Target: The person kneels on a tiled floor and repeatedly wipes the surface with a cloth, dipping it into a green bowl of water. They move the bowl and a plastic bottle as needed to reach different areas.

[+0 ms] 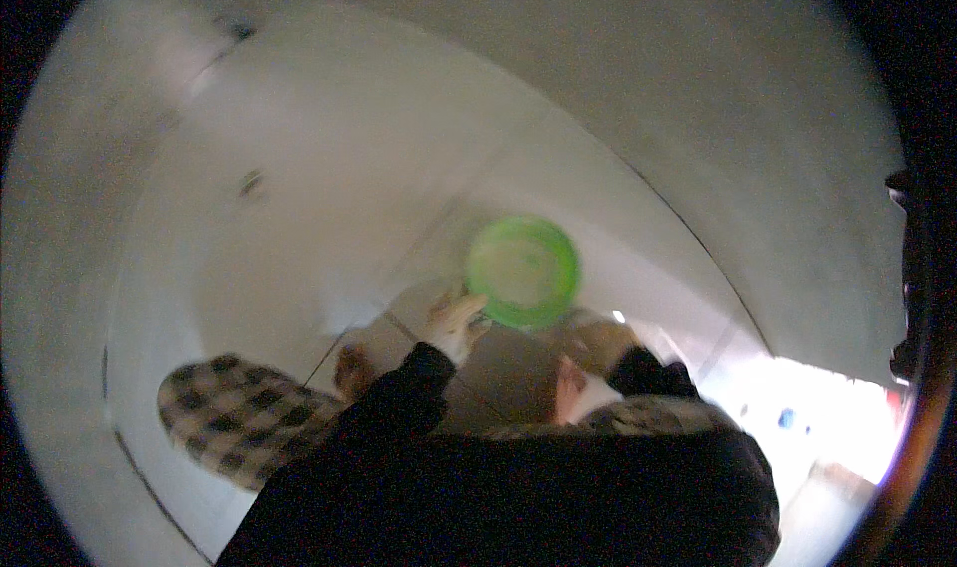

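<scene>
A round, bright green basin [572,268] stands in front of me on the tiled floor. Its inside is pale and blurred, so I cannot make out what it holds. My left hand [456,323] is at the basin's near left edge, its fingers bent against the rim. On the near right side, my right hand [596,338] is close to the rim. Motion and dim light smear its fingers, and whether it touches the basin is unclear. Both forearms are in dark sleeves.
My legs in checked trousers [234,412] are bent on either side, with a foot [354,370] near the left forearm. A pale wall [758,188] rises at the right. Behind it is a bright opening [797,427]. A small dark spot [250,183] marks the floor at the left.
</scene>
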Motion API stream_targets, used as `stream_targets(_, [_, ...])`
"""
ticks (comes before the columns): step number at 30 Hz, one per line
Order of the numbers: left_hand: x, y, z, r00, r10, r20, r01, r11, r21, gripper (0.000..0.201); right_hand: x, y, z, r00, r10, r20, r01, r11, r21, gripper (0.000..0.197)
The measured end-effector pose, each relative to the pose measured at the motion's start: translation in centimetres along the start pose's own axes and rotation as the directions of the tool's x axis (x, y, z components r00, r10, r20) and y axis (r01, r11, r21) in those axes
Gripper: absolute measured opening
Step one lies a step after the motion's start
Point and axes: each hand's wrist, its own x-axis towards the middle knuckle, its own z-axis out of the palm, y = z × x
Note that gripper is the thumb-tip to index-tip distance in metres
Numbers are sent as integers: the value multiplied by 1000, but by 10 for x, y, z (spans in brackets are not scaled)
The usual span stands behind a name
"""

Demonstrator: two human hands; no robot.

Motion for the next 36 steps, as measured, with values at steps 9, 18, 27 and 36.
stream_targets(9, [214,64,-291,713,248,-656,613,234,755,55,34,2,111,955,-10,-295,-9,998,-63,44])
stream_targets(18, [253,57,-541,782,345,-519,459,245,854,48,68,-39,126,810,145,-568,-213,975,-56,38])
stream_targets(27, [242,29,-627,856,350,-381,303,257,918,41,42,-53,128,888,42,-457,-155,965,-213,42])
stream_targets(36, [245,15,-642,854,418,-311,209,272,939,35,45,-22,123,564,-570,-598,39,741,-670,64])
